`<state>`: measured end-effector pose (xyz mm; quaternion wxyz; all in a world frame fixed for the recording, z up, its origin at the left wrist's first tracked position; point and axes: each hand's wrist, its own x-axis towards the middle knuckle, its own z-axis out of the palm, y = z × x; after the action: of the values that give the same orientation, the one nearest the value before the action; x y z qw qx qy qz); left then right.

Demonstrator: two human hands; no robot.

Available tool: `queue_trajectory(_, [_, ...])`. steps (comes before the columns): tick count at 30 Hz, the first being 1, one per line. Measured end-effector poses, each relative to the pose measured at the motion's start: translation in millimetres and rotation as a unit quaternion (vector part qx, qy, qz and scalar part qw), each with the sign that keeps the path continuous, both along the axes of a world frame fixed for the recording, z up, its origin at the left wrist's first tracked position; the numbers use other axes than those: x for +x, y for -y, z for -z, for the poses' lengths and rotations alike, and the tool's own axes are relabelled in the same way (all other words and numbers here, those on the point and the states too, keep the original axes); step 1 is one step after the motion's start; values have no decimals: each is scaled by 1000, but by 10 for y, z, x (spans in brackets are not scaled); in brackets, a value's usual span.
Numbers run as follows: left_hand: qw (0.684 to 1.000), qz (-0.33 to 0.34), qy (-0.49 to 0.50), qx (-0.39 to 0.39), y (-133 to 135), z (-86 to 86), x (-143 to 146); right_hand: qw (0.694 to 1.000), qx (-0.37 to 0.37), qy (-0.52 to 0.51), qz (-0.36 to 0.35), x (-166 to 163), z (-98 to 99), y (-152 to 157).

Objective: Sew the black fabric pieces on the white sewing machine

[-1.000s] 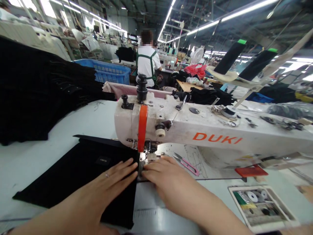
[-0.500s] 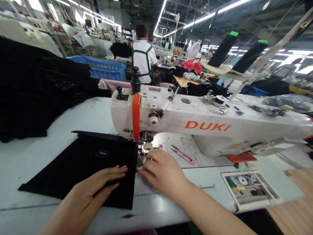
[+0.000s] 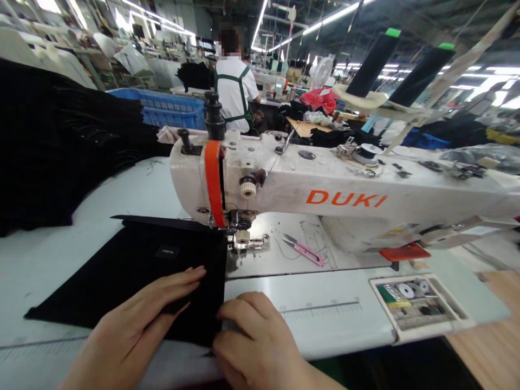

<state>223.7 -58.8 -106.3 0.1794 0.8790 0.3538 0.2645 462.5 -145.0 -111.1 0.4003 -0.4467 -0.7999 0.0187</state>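
The black cloth (image 3: pixel 134 276) lay flat on the table (image 3: pixel 325 319), its right edge under the presser foot (image 3: pixel 244 241) of the sewing machine (image 3: pixel 325 195); the left hand (image 3: pixel 138 325) rested palm-down on the cloth at seven o'clock of the foot, fingers straight and together; the right hand (image 3: pixel 255 341), at six o'clock, curled knuckles-up, fingertips pinched on the cloth's near right edge; pink snips (image 3: pixel 303 250) lay at three o'clock of the foot.

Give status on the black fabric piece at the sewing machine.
Done: a small label already sits on the flat black fabric panel. In hand: left hand lies flat on it, right hand is at its right edge near the front corner. Left: that edge lies in front of the white DUKI sewing machine's presser foot, not under it.
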Motion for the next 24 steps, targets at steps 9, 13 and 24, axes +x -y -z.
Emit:
queue_trajectory(9, [951, 194, -114, 214, -42, 104, 139, 998, -10, -17, -52, 49, 93, -19])
queue_trajectory(13, [952, 183, -148, 195, -52, 56, 110, 998, -5, -47, -35, 38, 27, -58])
queue_trajectory(24, [942, 183, -138, 245, -265, -159, 322, 999, 39, 10, -19, 63, -33, -205])
